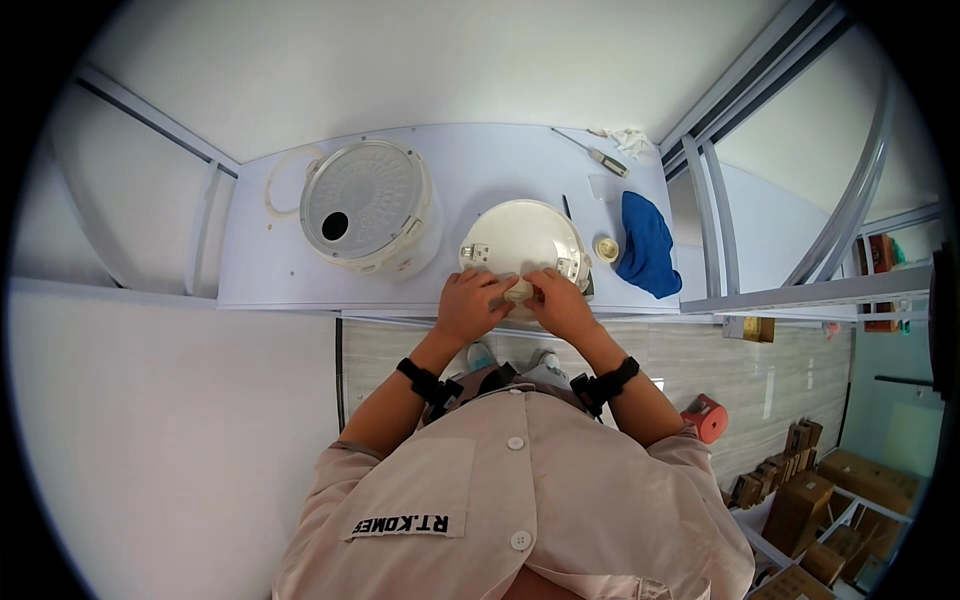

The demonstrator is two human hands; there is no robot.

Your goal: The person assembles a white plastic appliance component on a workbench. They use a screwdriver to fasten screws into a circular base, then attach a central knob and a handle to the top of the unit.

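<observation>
Both my hands meet at the near edge of a glossy cream-white domed lid (525, 235) that lies on the white table. My left hand (468, 303) and my right hand (560, 302) pinch a small cream-coloured part (518, 291) between their fingertips. Its exact kind is hard to make out, as the fingers partly cover it. Metal hinge-like fittings (478, 254) show on the lid's left side, just beyond my left hand. To the right of the lid sits a small round cream cap (606, 249).
At the left of the table stands a white rice-cooker-like pot (365, 205) with a grey top and a dark round hole. A crumpled blue cloth (645, 245), a screwdriver (607, 162) and white tissue (632, 143) lie at the right. Metal frame bars (697, 215) rise beside the table.
</observation>
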